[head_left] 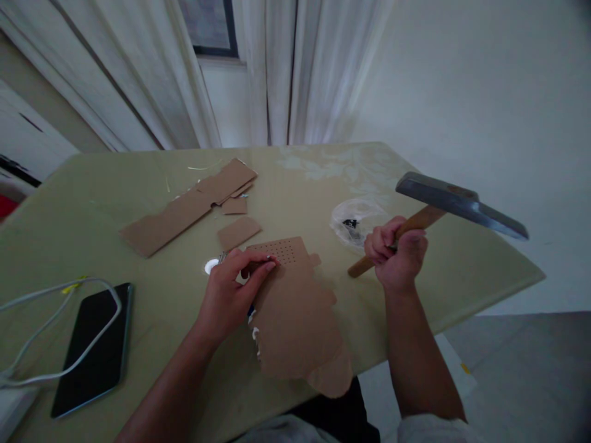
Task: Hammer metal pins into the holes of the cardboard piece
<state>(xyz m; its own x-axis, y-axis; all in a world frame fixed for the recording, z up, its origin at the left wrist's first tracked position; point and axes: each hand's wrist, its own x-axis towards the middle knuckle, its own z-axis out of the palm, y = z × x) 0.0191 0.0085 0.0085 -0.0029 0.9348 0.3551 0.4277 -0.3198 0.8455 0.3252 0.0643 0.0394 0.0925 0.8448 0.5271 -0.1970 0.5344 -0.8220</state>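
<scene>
Pale curtains [138,74] hang beyond the greenish table [161,283]; at right, the right hand [398,253] clasps a hammer [430,215], while the left hand [233,286] pinches a tiny piece [272,258] over holed cardboard [295,320], near centre

Your light: dim, diffuse | shadows: soft, faint across your table [161,320] | sheen: your hammer head [462,200] | frame: wide-angle stretch toward edges, top-right corner darkened

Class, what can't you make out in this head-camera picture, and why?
Head view:
Exact identity of the small item in the left hand: too small, partly covered.
Cardboard sheet's upper left edge: hidden behind that hand.
Dark contents of the plastic bag: blurred.
Where the white cable leads: cut off, left edge.
</scene>
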